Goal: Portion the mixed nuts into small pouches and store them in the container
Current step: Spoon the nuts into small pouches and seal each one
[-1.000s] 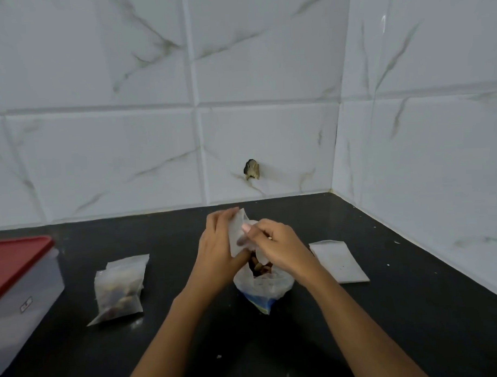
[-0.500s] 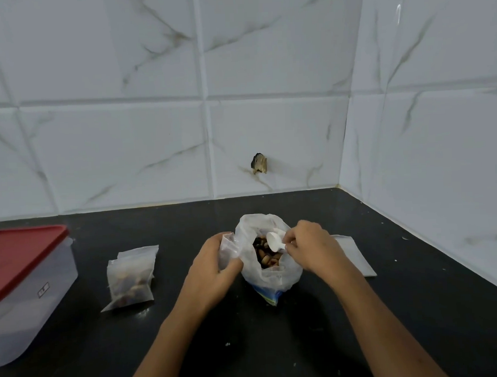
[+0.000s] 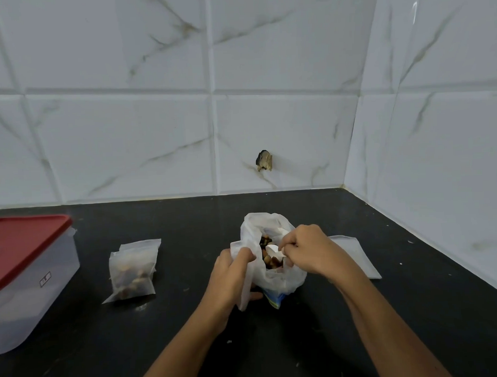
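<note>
A translucent bag of mixed nuts (image 3: 273, 277) stands open on the black counter. My left hand (image 3: 230, 273) grips the bag's left rim together with a small white pouch (image 3: 244, 295) that hangs down beside it. My right hand (image 3: 308, 249) holds a small white scoop (image 3: 273, 249) dipped among the brown nuts (image 3: 268, 261) at the bag's mouth. A filled pouch of nuts (image 3: 133, 270) lies to the left. A clear container with a red lid (image 3: 24, 269) sits at the far left, lid on.
Flat empty pouches (image 3: 354, 255) lie on the counter behind my right forearm. The black counter (image 3: 191, 345) ends at white marble-tiled walls at the back and right. A small dark chip (image 3: 264, 160) marks the back wall.
The pouch was held up above the bag between both hands. It came down to the bag's left side, and my right hand has brought the white scoop into the nuts.
</note>
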`<state>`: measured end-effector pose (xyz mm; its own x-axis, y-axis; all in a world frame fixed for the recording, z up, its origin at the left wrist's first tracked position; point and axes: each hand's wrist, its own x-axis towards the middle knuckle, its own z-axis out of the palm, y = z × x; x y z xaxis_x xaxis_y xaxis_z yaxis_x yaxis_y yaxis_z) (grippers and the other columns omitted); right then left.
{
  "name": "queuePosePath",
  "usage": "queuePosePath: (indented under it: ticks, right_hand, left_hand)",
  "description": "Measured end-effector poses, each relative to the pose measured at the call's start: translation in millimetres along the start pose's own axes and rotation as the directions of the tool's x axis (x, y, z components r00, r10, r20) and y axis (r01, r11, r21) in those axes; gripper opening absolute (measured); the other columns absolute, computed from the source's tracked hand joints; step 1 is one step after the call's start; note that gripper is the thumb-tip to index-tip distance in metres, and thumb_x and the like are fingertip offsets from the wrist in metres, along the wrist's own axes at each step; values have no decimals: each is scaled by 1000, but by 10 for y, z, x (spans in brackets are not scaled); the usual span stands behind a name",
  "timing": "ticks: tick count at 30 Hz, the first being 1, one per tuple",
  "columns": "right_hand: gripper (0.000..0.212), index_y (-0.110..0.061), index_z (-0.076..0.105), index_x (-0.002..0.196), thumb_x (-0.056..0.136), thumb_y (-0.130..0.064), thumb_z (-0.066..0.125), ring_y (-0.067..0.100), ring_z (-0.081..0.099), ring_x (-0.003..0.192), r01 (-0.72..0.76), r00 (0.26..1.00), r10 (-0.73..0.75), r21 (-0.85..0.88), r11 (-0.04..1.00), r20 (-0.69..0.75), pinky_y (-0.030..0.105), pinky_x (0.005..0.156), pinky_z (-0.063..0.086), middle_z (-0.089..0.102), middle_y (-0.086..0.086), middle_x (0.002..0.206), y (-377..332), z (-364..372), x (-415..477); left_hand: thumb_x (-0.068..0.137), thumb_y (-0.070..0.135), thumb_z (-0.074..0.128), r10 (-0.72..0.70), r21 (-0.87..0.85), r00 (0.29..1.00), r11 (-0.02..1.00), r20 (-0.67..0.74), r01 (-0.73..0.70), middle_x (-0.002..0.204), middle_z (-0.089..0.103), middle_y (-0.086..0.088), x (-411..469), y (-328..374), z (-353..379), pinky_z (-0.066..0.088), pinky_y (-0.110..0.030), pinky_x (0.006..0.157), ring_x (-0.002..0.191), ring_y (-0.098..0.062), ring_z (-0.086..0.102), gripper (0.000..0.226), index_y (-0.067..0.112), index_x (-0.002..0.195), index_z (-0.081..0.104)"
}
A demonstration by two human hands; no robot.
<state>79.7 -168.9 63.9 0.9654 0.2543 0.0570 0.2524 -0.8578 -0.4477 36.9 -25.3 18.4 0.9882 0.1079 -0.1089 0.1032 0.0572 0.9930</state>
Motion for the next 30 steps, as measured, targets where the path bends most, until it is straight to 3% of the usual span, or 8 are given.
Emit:
queuePosePath:
  ticks: [4,11,14,17,19,24,27,30]
  right_hand:
    - [32,7,65,97,90,-10,39,27,57,69,-37,997,44,110,993,-68,34,64,47,67,25,96,31,14,30]
    - [33,-20,53,127,95,-20,44,16,49,73,-125,992,130,-240,963,3,25,63,42,57,8,108,-87,115,145]
    - [30,-15,61,116,96,-21,40,15,51,71,-89,993,68,-232,969,-100,26,66,48,61,7,98,-51,114,90]
    - [29,-12,69,96,93,-16,41,18,53,69,-4,995,-7,-110,994,-99,26,61,44,62,12,95,2,97,58]
    - [32,-4,62,69,91,-13,41,19,49,64,-9,996,10,11,1000,-93,27,55,37,57,12,79,29,82,73]
    - [32,10,62,75,88,-16,47,19,42,62,-141,985,168,387,911,-35,25,53,30,50,11,65,72,89,92]
    - [28,-4,61,59,84,-6,49,13,34,49,-246,965,254,549,799,62,21,46,26,52,7,55,128,102,121]
    - [22,6,68,76,82,-3,49,11,28,45,-312,940,323,664,680,111,18,40,20,52,14,63,172,146,172]
  left_hand:
    - [69,39,52,27,-82,1000,996,9,-26,123,52,-9,-47,2,50,57,-50,76,101,-30,63,27,30,95,50]
    - [78,37,53,11,-126,999,992,-35,-15,123,54,-11,-80,46,80,57,-52,78,102,-31,63,30,21,104,52]
    - [87,29,51,-32,-153,998,988,-45,25,122,54,-13,-74,54,70,56,-54,80,103,-32,62,20,18,103,52]
    - [88,24,49,-8,-188,1000,982,-10,6,113,60,-17,-86,46,73,54,-56,83,101,-34,64,9,20,92,56]
    - [73,42,56,-2,-140,1000,990,-21,-1,121,54,-12,-93,47,76,54,-54,84,107,-31,60,32,24,99,53]
    - [58,60,51,30,-11,999,999,-26,-30,127,47,-1,-89,5,99,47,-49,96,113,-21,53,71,25,119,44]
    - [64,55,49,64,-17,997,998,-37,-64,125,47,1,-71,3,91,48,-47,96,112,-18,54,63,25,119,44]
    - [61,57,52,64,-31,998,997,-25,-64,124,51,-2,-30,-2,67,50,-49,93,110,-21,57,60,27,112,48]
